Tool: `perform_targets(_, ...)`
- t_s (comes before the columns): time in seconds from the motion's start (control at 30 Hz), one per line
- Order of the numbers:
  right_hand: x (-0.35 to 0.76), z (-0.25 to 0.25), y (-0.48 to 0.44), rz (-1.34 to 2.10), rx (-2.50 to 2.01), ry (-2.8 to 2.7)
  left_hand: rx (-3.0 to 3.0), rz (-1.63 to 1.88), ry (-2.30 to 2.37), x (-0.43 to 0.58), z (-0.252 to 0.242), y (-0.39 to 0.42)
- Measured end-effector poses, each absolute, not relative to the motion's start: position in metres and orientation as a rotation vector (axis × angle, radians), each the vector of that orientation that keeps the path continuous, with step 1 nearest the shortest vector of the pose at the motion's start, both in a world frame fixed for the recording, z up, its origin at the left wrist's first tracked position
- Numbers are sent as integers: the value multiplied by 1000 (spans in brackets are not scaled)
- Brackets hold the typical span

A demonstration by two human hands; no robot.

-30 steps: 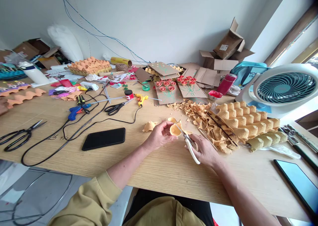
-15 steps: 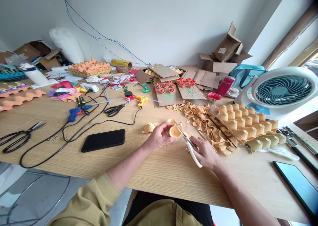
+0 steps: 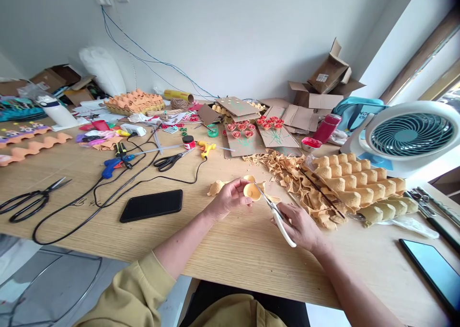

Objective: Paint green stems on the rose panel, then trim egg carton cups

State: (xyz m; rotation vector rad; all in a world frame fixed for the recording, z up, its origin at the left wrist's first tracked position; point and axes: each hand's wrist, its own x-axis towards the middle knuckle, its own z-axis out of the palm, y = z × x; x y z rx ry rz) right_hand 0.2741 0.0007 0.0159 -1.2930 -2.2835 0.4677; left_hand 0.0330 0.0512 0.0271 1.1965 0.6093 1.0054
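Scissors (image 3: 276, 215) diagonal, tips toward paper cup (image 3: 252, 191)

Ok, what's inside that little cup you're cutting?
Nothing shows inside the paper cup: just its bare orange hollow. The left hand covers its left edge, and the scissors in the right hand meet its right rim.

Mustard-yellow top (image 3: 233, 315), sleeve (image 3: 136, 293) bunched at elbow, black trousers (image 3: 258, 292).

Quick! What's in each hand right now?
Left hand: closed on an egg-carton cup.
Right hand: closed around white-handled scissors, blades at the cup.
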Motion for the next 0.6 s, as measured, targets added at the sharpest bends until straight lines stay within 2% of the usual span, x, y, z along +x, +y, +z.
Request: perform_targets(0.6, 272, 11, 7, 344, -1294, -2290, 1164, 913, 630, 34, 22, 50)
